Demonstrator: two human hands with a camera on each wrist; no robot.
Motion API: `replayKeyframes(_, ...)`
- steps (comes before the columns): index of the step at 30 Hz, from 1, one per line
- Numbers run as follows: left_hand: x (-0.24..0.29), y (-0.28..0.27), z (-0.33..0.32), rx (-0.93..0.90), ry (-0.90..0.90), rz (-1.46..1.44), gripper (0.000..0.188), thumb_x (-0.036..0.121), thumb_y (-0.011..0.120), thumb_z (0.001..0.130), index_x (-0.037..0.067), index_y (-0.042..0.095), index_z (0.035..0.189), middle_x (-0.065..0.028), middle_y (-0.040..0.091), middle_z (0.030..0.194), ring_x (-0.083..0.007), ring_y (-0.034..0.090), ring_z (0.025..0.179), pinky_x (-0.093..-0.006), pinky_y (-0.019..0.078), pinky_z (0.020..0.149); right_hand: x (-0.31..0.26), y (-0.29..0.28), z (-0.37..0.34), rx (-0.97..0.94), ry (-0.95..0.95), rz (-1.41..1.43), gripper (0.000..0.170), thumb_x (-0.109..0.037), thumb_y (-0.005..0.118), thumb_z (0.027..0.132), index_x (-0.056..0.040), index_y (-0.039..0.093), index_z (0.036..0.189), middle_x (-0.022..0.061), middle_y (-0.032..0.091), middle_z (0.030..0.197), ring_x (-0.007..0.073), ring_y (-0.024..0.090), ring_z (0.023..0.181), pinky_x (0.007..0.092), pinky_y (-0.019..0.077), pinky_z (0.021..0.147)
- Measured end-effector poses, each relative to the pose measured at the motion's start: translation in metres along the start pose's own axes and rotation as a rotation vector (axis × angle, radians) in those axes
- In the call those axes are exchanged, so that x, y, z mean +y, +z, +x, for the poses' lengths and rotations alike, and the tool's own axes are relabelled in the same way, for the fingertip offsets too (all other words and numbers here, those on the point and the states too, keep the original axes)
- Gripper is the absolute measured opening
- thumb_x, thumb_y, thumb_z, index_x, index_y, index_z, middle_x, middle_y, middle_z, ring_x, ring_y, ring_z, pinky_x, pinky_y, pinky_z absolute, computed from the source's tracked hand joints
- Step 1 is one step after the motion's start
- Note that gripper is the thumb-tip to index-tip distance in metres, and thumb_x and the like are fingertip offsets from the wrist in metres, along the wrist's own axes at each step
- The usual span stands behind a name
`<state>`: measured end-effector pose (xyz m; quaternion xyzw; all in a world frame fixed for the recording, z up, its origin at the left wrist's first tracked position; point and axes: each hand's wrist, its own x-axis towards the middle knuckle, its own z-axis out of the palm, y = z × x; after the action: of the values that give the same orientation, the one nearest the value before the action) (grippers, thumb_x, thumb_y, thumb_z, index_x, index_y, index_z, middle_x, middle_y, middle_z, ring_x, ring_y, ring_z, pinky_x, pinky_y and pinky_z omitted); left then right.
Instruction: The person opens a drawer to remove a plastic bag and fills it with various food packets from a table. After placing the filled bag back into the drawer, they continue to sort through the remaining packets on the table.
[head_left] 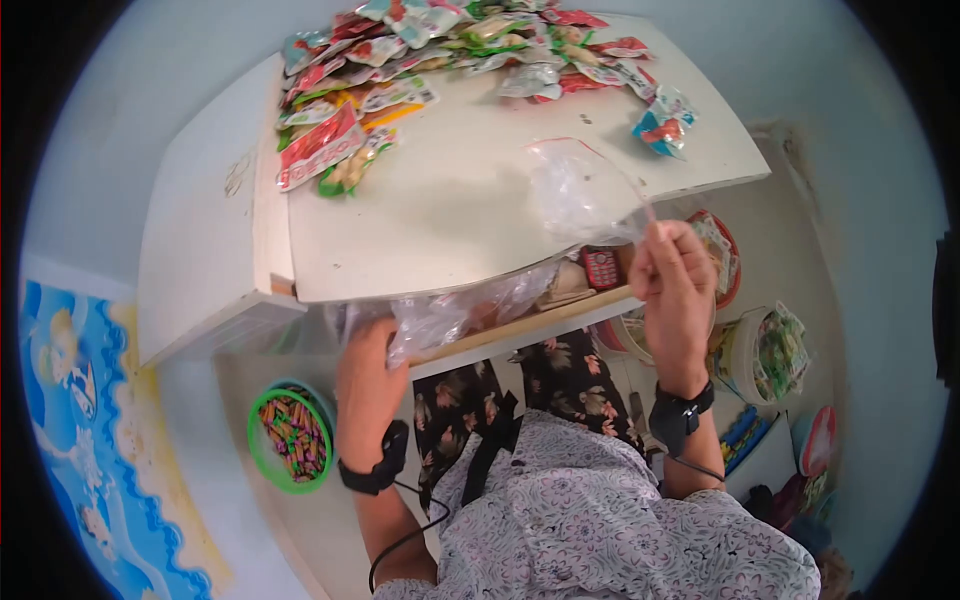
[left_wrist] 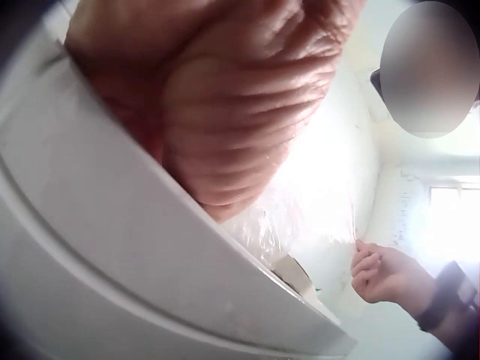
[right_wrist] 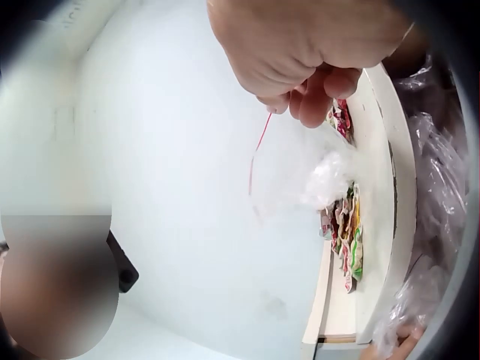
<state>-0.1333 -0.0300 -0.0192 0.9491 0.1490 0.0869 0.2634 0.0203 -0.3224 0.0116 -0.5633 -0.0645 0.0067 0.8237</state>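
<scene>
My right hand [head_left: 675,275] is raised over the table's front edge and pinches the corner of a clear plastic bag [head_left: 575,190] with a thin red line along its mouth. The bag hangs limp and looks light, as the right wrist view also shows. My left hand [head_left: 370,375] reaches over the front of an open drawer [head_left: 530,335], its fingers hidden among crumpled clear plastic bags [head_left: 440,315]. Whether those fingers grip a bag I cannot tell. In the drawer's right part lies a red keypad phone [head_left: 601,268] beside a brownish cloth-like thing [head_left: 565,286].
Colourful snack packets [head_left: 400,60] are heaped at the table's back and left; one blue-and-red packet [head_left: 663,122] lies apart on the right. On the floor stand a green basket [head_left: 250,445] of small wrapped pieces and a white bucket [head_left: 735,350]. A raised white panel [head_left: 215,200] borders the left.
</scene>
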Motion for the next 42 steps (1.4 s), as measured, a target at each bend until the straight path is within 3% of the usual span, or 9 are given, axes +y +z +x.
replayKeyframes(7, 0.033, -0.049, -0.032, 0.199, -0.036, 0.013, 0.045, -0.007, 0.059, 0.089, 0.001, 0.062, 0.133, -0.0211, 0.07, 0.124, -0.0397, 0.069, 0.107, -0.0415, 0.0555, 0.09, 0.027, -0.002, -0.01, -0.192, 0.32, 0.345, 0.016, -0.02, 0.053, 0.111, -0.0072, 0.057, 0.101, 0.0039, 0.064, 0.082, 0.0101, 0.054, 0.061, 0.0242, 0.042, 0.059)
replayKeyframes(10, 0.071, -0.041, -0.035, 0.416, -0.067, -0.621, 0.048, 0.002, 0.065, 0.092, -0.003, 0.058, 0.14, -0.0222, 0.067, 0.13, -0.0356, 0.068, 0.118, -0.0434, 0.0553, 0.098, 0.02, 0.008, -0.019, -0.293, 0.363, 0.441, 0.016, -0.019, 0.051, 0.111, -0.0076, 0.055, 0.101, 0.004, 0.063, 0.081, 0.011, 0.053, 0.061, 0.0252, 0.0425, 0.06)
replayKeyframes(16, 0.098, -0.019, 0.003, 0.205, 0.076, -1.28, 0.085, 0.017, 0.086, 0.084, -0.002, 0.042, 0.154, -0.0201, 0.063, 0.136, -0.0281, 0.062, 0.127, -0.042, 0.05, 0.108, 0.016, 0.023, -0.04, -0.444, 0.467, 0.398, 0.018, -0.021, 0.05, 0.112, -0.0074, 0.056, 0.101, 0.0062, 0.067, 0.083, 0.0121, 0.058, 0.059, 0.0258, 0.047, 0.059)
replayKeyframes(19, 0.086, -0.012, 0.004, 0.03, -0.02, -1.38, 0.072, 0.01, 0.085, 0.083, -0.001, 0.051, 0.145, -0.0158, 0.067, 0.131, -0.0241, 0.064, 0.12, -0.0392, 0.0515, 0.104, 0.007, 0.025, -0.048, -0.452, 0.546, 0.248, 0.019, -0.024, 0.056, 0.11, -0.0061, 0.06, 0.103, 0.0058, 0.069, 0.086, 0.0117, 0.063, 0.066, 0.0251, 0.0513, 0.064)
replayKeyframes(23, 0.068, -0.006, -0.003, -0.078, -0.068, -1.398, 0.042, 0.0, 0.081, 0.084, 0.0, 0.067, 0.124, -0.0093, 0.072, 0.117, -0.0175, 0.067, 0.108, -0.0338, 0.054, 0.095, 0.009, 0.032, -0.045, -0.455, 0.17, -0.04, 0.017, -0.023, 0.063, 0.107, -0.0056, 0.063, 0.106, 0.0027, 0.068, 0.088, 0.0081, 0.061, 0.07, 0.0238, 0.0496, 0.065)
replayKeyframes(26, 0.084, -0.009, -0.008, -0.125, -0.077, -1.405, 0.032, 0.002, 0.082, 0.085, 0.0, 0.072, 0.115, -0.0058, 0.073, 0.107, -0.0138, 0.068, 0.1, -0.0307, 0.0543, 0.091, 0.0, 0.042, -0.04, -0.457, 0.283, 0.015, 0.015, -0.02, 0.066, 0.106, -0.0052, 0.065, 0.104, -0.0002, 0.066, 0.084, 0.0052, 0.058, 0.069, 0.0228, 0.0461, 0.063)
replayKeyframes(28, 0.091, -0.01, -0.01, -0.197, -0.105, -1.248, 0.029, 0.003, 0.082, 0.085, 0.001, 0.072, 0.112, -0.0036, 0.072, 0.104, -0.0121, 0.067, 0.098, -0.029, 0.0536, 0.088, 0.007, 0.045, -0.036, -0.531, 0.331, 0.063, 0.014, -0.018, 0.066, 0.105, -0.0052, 0.066, 0.099, -0.0018, 0.063, 0.079, 0.0038, 0.055, 0.066, 0.022, 0.0432, 0.059)
replayKeyframes(32, 0.072, -0.021, -0.013, -0.429, 0.025, -0.794, 0.022, 0.007, 0.082, 0.086, 0.001, 0.069, 0.103, -0.0004, 0.07, 0.101, -0.0102, 0.065, 0.094, -0.0261, 0.0519, 0.085, -0.002, 0.048, -0.027, -0.201, 0.1, -0.043, 0.016, -0.017, 0.063, 0.107, -0.0054, 0.066, 0.096, -0.0056, 0.052, 0.061, 0.0009, 0.041, 0.05, 0.0203, 0.0287, 0.045)
replayKeyframes(42, 0.04, -0.026, -0.019, 0.105, -0.092, -1.559, 0.011, 0.011, 0.067, 0.099, 0.003, 0.065, 0.107, -0.0114, 0.07, 0.105, -0.0232, 0.063, 0.117, -0.041, 0.047, 0.102, 0.015, 0.023, -0.019, -0.068, 0.104, 0.003, 0.024, -0.024, 0.057, 0.111, -0.0046, 0.063, 0.098, -0.0046, 0.05, 0.058, 0.0014, 0.037, 0.044, 0.0202, 0.0251, 0.042)
